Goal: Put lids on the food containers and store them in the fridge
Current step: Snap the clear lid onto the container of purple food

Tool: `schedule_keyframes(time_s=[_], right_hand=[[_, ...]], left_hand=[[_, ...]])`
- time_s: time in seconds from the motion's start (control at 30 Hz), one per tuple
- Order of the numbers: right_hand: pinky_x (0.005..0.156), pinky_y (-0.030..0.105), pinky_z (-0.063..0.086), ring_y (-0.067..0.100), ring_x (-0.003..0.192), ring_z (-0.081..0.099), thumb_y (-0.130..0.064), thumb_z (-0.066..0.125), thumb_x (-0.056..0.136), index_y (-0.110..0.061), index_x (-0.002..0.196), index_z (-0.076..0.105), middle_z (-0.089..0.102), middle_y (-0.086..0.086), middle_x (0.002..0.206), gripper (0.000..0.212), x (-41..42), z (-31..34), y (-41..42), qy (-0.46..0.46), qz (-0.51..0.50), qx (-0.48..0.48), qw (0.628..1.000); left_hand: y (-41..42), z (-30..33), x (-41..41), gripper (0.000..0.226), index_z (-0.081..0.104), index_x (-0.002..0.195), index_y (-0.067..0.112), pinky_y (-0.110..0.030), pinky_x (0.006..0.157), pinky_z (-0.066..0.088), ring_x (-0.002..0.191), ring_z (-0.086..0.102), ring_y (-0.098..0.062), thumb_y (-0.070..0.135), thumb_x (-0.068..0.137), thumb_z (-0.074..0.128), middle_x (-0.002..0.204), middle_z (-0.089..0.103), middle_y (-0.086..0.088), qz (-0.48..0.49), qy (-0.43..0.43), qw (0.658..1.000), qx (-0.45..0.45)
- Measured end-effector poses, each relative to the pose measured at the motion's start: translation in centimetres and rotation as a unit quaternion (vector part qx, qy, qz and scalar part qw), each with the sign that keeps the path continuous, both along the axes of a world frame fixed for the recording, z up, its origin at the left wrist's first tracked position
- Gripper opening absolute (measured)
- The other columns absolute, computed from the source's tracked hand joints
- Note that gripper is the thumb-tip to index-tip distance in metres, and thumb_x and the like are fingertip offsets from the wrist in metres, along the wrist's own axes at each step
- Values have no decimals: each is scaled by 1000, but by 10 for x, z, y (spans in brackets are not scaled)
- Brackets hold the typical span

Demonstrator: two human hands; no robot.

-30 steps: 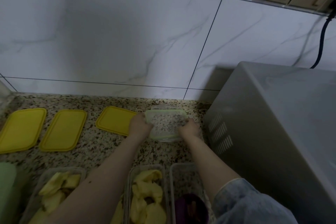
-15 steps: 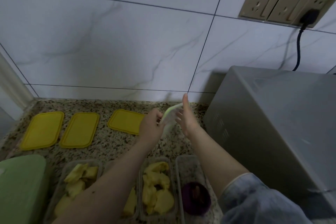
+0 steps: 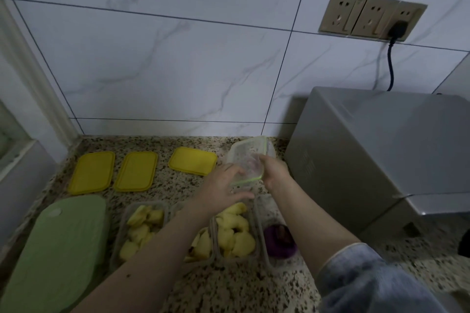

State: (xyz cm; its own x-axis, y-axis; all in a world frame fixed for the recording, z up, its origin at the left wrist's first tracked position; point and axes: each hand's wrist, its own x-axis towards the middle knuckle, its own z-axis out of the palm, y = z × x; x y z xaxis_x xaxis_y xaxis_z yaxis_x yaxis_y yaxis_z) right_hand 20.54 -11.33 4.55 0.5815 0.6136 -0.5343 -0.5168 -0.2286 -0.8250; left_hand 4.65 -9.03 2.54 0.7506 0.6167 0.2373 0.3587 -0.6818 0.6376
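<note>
Hands of a person meet over a speckled bench [image 3: 254, 284]. The left hand [image 3: 223, 189] and the right hand [image 3: 276, 169] both grip a clear lid [image 3: 248, 160] with a green seal, held tilted in the air above the near row of containers. Below it stands a clear container [image 3: 273, 211] with a purple item [image 3: 279, 237]; beside that, to the left, stand clear containers of yellow food pieces [image 3: 235, 230]. Three yellow lids [image 3: 136, 171] lie flat nearer the tiled wall [image 3: 178, 58]. A green lid [image 3: 59, 249] lies at the left, a grey appliance [image 3: 381, 155] stands at the right, its cable plugged into a wall socket [image 3: 371, 16].
</note>
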Motion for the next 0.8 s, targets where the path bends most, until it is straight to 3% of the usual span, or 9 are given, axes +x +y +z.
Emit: schedule_keyframes(time_s=[0.1,0.17,0.27,0.4,0.47,0.53,0.6,0.67,0.8], right_hand=[[64,31,61,22,72,67,-4,61,90,9,117,61,68,21,107,30,-2,5,-19,18,-4,35,999],[58,25,60,20,73,68,-4,58,92,10,119,59,69,19,100,30,-7,10,-34,22,-3,48,999],[53,21,59,19,74,68,-3,54,95,11,125,52,68,15,86,34,-12,12,-56,26,-10,69,997],[54,21,59,17,66,68,-3,53,95,14,127,49,66,15,84,36,-12,8,-87,21,-23,68,997],[66,27,61,19,71,68,-4,57,93,11,123,52,66,15,88,34,-10,3,-101,3,-18,48,999],[71,28,58,19,72,65,-8,61,91,6,114,59,66,13,85,27,-6,-2,-111,-43,-18,5,999],[62,24,54,16,66,59,-12,62,90,-1,96,61,61,9,76,12,-1,-6,-121,-117,-14,-55,992],[59,27,45,17,63,53,-20,61,89,-9,78,57,55,6,72,16,3,-11,-127,-213,-1,-122,969],[67,29,38,22,78,51,-35,57,89,-11,80,53,53,9,85,26,9,-24,-133,-292,18,-207,934]], left_hand=[[-7,-6,-11,56,53,128,16,-33,98,45,118,49,-12,55,88,53,127,53,3,69,-16,995,-70],[-8,-10,-12,59,47,136,16,-39,103,43,124,46,-15,56,92,44,133,49,3,129,-11,983,-133],[-12,-11,-9,56,50,131,10,-41,91,51,112,58,-24,52,95,41,128,57,-6,186,-33,949,-254],[-25,-15,-1,53,51,126,0,-38,76,60,98,66,-30,41,93,56,118,61,-17,233,-139,816,-510],[-41,-14,3,32,57,95,-2,-30,58,55,69,62,-22,29,90,63,81,60,-15,231,-133,805,-530],[-55,-16,7,22,54,81,3,-26,51,44,53,49,-18,19,88,67,60,48,-8,236,-119,804,-533],[-66,-16,11,26,52,71,5,-27,53,38,49,42,-17,17,86,69,54,44,-7,231,-119,797,-545],[-75,-14,14,30,50,64,9,-26,51,37,50,41,-17,16,87,68,54,44,-7,222,-114,802,-544],[-86,-8,20,22,52,71,10,-14,36,41,52,47,-12,10,89,65,60,48,-3,208,-106,810,-538]])
